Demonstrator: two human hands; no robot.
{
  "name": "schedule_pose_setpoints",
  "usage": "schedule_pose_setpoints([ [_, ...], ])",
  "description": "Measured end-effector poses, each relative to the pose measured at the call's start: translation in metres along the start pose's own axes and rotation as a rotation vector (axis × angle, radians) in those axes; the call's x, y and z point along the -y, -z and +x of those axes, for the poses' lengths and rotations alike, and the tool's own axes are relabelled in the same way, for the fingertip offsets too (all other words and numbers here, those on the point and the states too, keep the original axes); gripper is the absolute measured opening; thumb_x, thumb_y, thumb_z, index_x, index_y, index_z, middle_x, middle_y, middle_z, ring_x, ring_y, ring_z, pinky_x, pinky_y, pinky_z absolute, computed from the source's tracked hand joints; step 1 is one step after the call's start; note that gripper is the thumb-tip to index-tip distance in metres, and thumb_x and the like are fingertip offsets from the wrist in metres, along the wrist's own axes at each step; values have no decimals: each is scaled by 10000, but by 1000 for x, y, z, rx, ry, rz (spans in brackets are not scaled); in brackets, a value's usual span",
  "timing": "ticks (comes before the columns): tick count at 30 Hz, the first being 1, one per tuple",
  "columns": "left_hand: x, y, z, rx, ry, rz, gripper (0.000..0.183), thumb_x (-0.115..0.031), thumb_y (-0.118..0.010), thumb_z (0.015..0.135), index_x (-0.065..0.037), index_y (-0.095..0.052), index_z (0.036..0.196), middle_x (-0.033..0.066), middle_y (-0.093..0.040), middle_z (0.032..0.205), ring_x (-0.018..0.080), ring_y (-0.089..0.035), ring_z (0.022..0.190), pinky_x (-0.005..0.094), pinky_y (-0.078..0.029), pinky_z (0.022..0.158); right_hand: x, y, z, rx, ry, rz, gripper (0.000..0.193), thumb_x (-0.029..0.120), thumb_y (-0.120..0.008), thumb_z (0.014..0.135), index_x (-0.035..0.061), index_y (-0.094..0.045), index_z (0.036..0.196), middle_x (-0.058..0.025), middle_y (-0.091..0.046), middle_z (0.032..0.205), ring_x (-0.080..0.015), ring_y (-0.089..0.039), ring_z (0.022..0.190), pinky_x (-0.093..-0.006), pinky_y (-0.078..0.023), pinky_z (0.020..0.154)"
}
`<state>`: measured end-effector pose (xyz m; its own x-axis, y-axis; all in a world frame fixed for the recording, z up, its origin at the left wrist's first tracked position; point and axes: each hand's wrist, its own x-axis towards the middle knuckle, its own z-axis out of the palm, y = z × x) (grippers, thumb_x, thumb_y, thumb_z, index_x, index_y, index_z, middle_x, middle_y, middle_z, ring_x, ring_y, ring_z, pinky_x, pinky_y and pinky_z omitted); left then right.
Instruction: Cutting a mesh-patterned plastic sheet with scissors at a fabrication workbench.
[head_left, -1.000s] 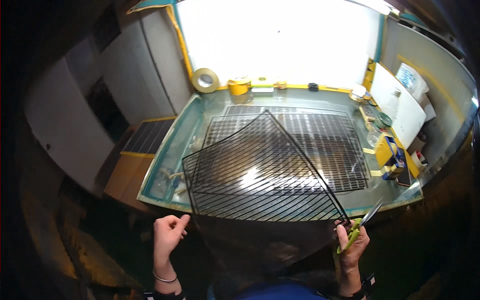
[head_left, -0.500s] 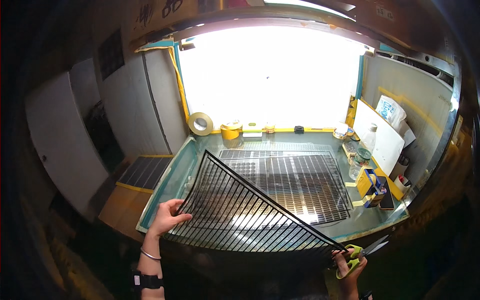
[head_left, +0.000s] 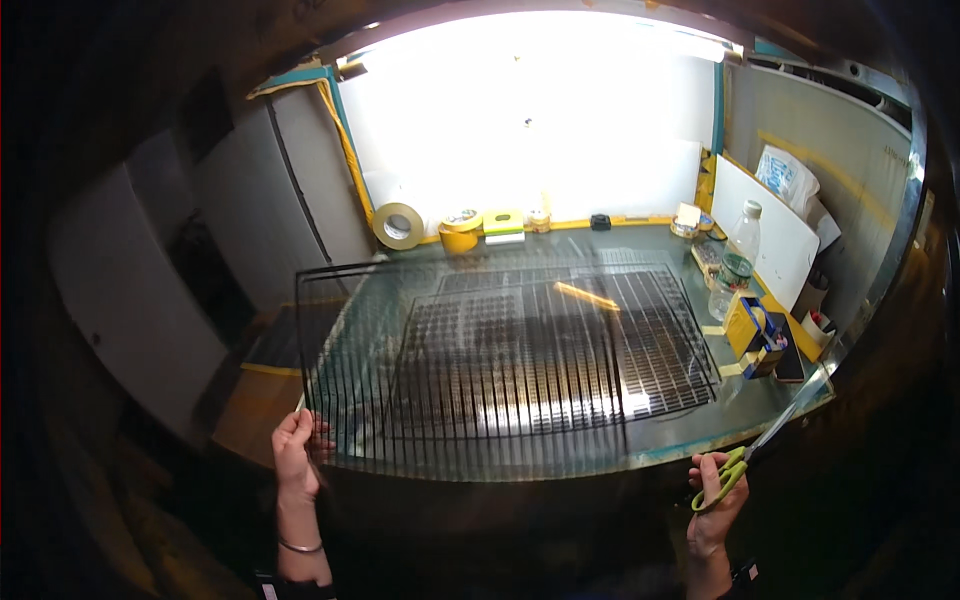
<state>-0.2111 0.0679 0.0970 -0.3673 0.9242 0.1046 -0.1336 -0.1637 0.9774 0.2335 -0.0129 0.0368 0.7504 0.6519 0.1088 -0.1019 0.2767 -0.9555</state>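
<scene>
Here's the left hand, out on the left, thumb and fingers pinched on the lower left edge of the striped film – a clear sheet with black bars, upright and blurred, spread in front of the glass-topped table! Across on the right, the right hand has its fingers curled around the green handles of the scissors, blades pointing up and to the right, well apart from the black bars; whether its fingertips also touch a clear margin of the film, I can't tell. Behind the film, dark grid sheets lie on the glass – and beyond, a yellow tape roll by the bright panel, with a blue-and-yellow tape dispenser along the right side
</scene>
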Motion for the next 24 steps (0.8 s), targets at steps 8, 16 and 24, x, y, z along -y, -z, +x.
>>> schedule_pose_setpoints([
  [8,66,-94,-122,135,332,-201,95,-106,-539,839,-15,-559,819,134,-616,737,201,-635,639,231,-536,515,-10,-13,-35,259,-167,-12,142,158,-575,806,27,-526,829,-108,-609,723,-124,-570,588,-230,-466,522],
  [16,99,-120,-143,27,401,-323,122,-134,-523,842,-16,-554,854,129,-615,769,191,-623,675,249,-527,578,-32,4,-83,844,-576,34,262,214,-502,866,1,-480,1016,-76,-558,855,-94,-525,772,-213,-441,647],
  [24,113,-145,-152,399,580,-348,232,-166,-530,828,9,-558,977,152,-607,834,196,-594,699,282,-496,583,-33,7,-89,888,-681,-83,271,237,-481,880,0,-486,1009,-48,-517,807,-86,-502,745,-217,-434,635],
])
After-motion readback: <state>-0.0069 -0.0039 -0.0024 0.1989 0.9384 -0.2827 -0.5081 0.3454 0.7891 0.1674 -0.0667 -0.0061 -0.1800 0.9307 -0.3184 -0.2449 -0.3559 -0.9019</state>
